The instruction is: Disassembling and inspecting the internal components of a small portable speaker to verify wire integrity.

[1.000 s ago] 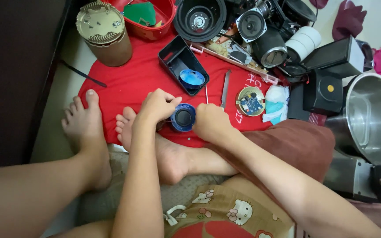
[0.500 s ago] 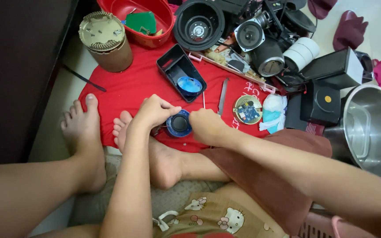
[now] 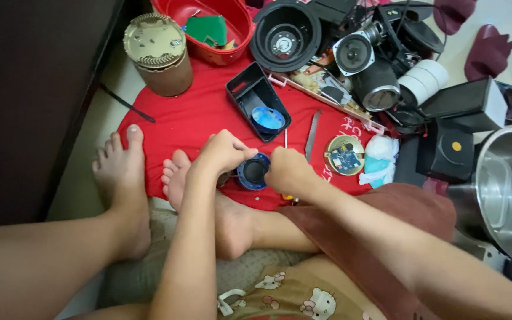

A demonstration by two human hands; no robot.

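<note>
The red cloth (image 3: 197,118) under your work is the biggest thing here, spread on the floor with parts all over it. At the far right stands a steel pot (image 3: 508,189), and at the top a black round housing (image 3: 284,35) sits beside a red bowl (image 3: 220,41). A brown cylindrical can (image 3: 160,56) stands at the cloth's left corner. A black rectangular tray (image 3: 250,95) with a blue disc inside lies just beyond your hands.

Your left hand (image 3: 223,154) and right hand (image 3: 288,172) flank a small blue-rimmed speaker (image 3: 253,172) at the cloth's near edge, just by your toes. Your left fingers curl closed against its left side; your right fingers are fisted around a thin tool whose tip I cannot make out. A round circuit board (image 3: 344,155) lies to the right.
</note>
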